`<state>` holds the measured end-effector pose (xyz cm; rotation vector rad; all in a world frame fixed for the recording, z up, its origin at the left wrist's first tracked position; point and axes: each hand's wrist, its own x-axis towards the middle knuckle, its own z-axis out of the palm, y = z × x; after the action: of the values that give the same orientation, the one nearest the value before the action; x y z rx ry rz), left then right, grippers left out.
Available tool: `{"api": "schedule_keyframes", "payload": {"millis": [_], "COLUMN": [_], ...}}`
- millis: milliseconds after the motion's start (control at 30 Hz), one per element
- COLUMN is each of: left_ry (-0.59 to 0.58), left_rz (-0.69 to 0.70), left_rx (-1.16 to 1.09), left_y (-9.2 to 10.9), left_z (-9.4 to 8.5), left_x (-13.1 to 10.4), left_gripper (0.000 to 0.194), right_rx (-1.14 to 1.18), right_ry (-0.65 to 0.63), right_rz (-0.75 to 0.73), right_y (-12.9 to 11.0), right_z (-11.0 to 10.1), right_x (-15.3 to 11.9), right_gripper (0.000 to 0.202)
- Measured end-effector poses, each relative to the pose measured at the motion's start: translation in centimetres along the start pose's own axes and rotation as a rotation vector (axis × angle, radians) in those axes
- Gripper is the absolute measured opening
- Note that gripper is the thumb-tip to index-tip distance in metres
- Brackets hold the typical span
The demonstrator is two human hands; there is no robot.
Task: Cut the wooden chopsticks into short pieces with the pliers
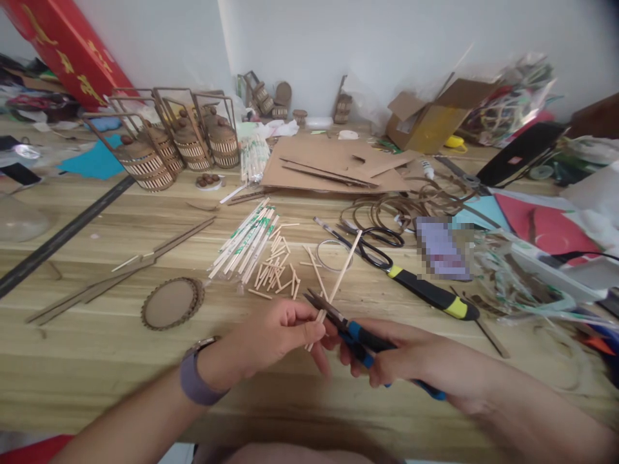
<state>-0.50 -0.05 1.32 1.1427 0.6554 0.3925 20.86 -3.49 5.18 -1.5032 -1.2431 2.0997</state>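
Observation:
My left hand (285, 332), with a watch on its wrist, pinches a thin light wooden chopstick (345, 265) and a short stick piece beside it. My right hand (387, 351) is wrapped round blue-and-black handled pliers (355, 332). The plier jaws lie across the chopstick, just above my left fingertips; whether they touch it I cannot tell. Beyond my hands lies a pile of short cut stick pieces (273, 274). Wrapped chopsticks (249, 241) with green print lie to its left. A round cardboard disc (173, 303) with a ridged rim rests further left.
Black-handled scissors (374, 248) and a black-and-yellow handled tool (430, 293) lie to the right, near a blurred-out phone (441, 248). Cardboard sheets (329, 161) and small handled baskets (145, 164) stand behind. Cardboard strips (120, 274) and a long dark ruler-like bar (68, 232) lie left.

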Motion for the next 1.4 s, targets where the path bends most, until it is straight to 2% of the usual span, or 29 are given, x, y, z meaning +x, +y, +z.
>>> {"api": "schedule_keyframes", "payload": {"millis": [267, 500, 800, 1000, 1133, 1400], "left_ry": [-0.087, -0.083, -0.086, -0.079, -0.076, -0.072], "left_rz": [0.018, 0.005, 0.000, -0.018, -0.016, -0.002], "left_rx": [-0.022, -0.058, -0.058, -0.048, -0.020, 0.058], "left_y": [-0.1, -0.3, -0.3, -0.3, -0.2, -0.4], "left_z": [0.1, 0.2, 0.1, 0.3, 0.2, 0.0], "left_x": [0.3, 0.4, 0.3, 0.3, 0.3, 0.5], "left_gripper": [0.032, 0.028, 0.032, 0.034, 0.034, 0.039], "right_rx": [-0.036, -0.064, -0.085, -0.153, -0.152, -0.288], "right_ry": [-0.052, -0.078, -0.066, -0.025, -0.045, 0.011], "right_rz": [-0.014, -0.028, -0.007, -0.009, -0.052, -0.164], "right_y": [-0.6, -0.3, -0.5, 0.2, 1.0, 1.6], "right_z": [0.2, 0.2, 0.2, 0.0, 0.1, 0.4], "right_x": [0.2, 0.3, 0.3, 0.6, 1.1, 1.5], "right_gripper": [0.036, 0.036, 0.036, 0.034, 0.039, 0.023]}}
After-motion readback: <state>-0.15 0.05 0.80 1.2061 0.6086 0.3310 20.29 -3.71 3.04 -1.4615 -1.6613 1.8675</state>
